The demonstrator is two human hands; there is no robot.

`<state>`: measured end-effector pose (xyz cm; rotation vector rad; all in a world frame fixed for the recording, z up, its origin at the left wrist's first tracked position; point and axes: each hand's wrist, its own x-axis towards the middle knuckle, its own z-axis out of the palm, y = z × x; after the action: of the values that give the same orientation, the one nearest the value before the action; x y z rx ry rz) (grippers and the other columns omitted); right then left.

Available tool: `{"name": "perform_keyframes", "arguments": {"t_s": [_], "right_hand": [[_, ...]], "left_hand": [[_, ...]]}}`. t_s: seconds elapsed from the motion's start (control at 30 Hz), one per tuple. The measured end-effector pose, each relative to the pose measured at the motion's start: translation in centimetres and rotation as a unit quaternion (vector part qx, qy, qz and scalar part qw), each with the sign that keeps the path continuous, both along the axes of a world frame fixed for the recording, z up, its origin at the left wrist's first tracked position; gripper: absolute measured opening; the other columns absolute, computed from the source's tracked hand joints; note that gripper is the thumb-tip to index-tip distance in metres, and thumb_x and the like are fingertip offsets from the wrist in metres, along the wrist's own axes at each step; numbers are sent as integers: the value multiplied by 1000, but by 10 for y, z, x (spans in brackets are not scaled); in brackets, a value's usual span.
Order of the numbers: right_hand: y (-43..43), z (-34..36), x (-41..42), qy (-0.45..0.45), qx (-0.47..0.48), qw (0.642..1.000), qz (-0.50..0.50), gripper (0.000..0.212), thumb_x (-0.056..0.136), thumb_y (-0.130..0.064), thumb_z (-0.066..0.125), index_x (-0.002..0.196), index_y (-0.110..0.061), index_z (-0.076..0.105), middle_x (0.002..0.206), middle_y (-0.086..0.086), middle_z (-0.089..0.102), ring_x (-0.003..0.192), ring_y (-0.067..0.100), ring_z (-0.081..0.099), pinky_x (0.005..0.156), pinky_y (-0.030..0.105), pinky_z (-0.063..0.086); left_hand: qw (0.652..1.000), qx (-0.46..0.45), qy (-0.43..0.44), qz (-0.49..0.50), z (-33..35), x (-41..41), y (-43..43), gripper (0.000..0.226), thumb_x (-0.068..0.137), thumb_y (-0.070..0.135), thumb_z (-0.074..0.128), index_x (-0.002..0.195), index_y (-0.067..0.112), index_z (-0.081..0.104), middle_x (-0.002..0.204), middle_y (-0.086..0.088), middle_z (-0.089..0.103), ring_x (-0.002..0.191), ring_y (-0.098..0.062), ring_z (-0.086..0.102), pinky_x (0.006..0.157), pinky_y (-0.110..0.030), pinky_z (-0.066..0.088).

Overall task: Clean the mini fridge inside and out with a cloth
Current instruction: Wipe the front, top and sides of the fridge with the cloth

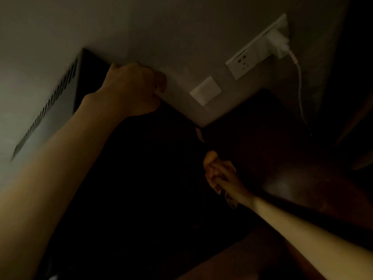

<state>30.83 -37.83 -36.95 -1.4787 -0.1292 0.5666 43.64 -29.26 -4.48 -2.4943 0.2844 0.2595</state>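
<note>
Left hand is curled over the rear top edge of the black box-shaped mini fridge, which is set against the pale wall. Right hand is clenched tight at the fridge's right side; what is held cannot be told, too dark. A white wall socket is seen further right.
</note>
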Motion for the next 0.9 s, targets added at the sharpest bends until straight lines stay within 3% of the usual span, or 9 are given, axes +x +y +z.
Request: {"name": "perform_keyframes", "arguments": {"t_s": [0.17, 0.23, 0.3, 0.37, 0.43, 0.47, 0.53, 0.67, 0.9], "right_hand": [[-8, 19, -39, 24, -7, 1000, 7, 38, 78, -41, 53, 113, -54, 48, 130, -2, 39, 127, 21, 35, 106, 35, 36], [-13, 48, -48, 29, 3, 1000, 5, 37, 87, -28, 57, 112, -52, 45, 132, 1, 34, 127, 18, 34, 94, 19, 37], [-19, 85, -55, 3, 23, 1000, -10, 37, 92, -8, 54, 111, -40, 50, 115, -3, 40, 108, -4, 44, 76, 16, 44], [-21, 116, -66, -20, 29, 999, -17, 31, 91, 6, 49, 114, -14, 58, 92, -12, 40, 74, -20, 45, 76, 24, 43], [-21, 150, -78, -77, 37, 995, -41, 30, 91, -2, 51, 120, -5, 59, 95, -14, 43, 78, -31, 40, 75, 8, 43], [-16, 162, -85, -113, 29, 992, -51, 36, 90, -22, 53, 125, -15, 57, 109, -16, 45, 90, -29, 36, 82, 5, 39], [-8, 183, -95, -172, -11, 983, -58, 54, 79, -55, 40, 130, -40, 49, 138, -17, 38, 122, -10, 28, 106, 22, 32], [-8, 226, -114, -236, -22, 971, -28, 53, 77, -51, 35, 128, -57, 26, 147, -3, 20, 135, 27, 23, 112, 45, 26], [-13, 251, -117, -321, -8, 947, -19, 50, 81, -37, 44, 126, -52, 28, 135, 2, 24, 121, 31, 30, 97, 56, 37]], "left_hand": [[1000, 20, -6, -15, 1, -8, -7, 30, 86, 29, 57, 116, 31, 59, 126, 0, 58, 124, -27, 45, 103, -44, 30], [999, 31, -11, -37, 1, -13, -9, 33, 86, 29, 57, 119, 31, 58, 127, -2, 58, 124, -27, 46, 102, -45, 31], [997, 45, -14, -59, 3, -20, -10, 33, 86, 30, 56, 119, 32, 57, 127, -1, 57, 124, -26, 46, 102, -44, 32], [996, 54, -15, -75, 8, -28, -11, 32, 86, 32, 55, 118, 33, 57, 125, 0, 57, 123, -25, 46, 101, -43, 33], [993, 72, -18, -89, 15, -37, -11, 31, 87, 34, 53, 117, 34, 55, 122, 1, 57, 122, -23, 46, 98, -43, 34], [991, 88, -20, -98, 18, -42, -11, 30, 88, 34, 52, 118, 34, 54, 122, 2, 57, 122, -22, 46, 97, -42, 35], [985, 121, -31, -120, 24, -52, -8, 31, 89, 34, 50, 120, 33, 53, 122, 2, 56, 122, -22, 46, 94, -41, 35], [980, 117, -75, -142, 37, -74, 0, 31, 89, 31, 50, 118, 27, 58, 119, 0, 59, 120, -24, 47, 96, -41, 36], [977, 82, -149, -128, 78, -89, 11, 28, 88, 30, 54, 115, 23, 61, 120, -5, 60, 118, -30, 48, 90, -43, 36]]}}
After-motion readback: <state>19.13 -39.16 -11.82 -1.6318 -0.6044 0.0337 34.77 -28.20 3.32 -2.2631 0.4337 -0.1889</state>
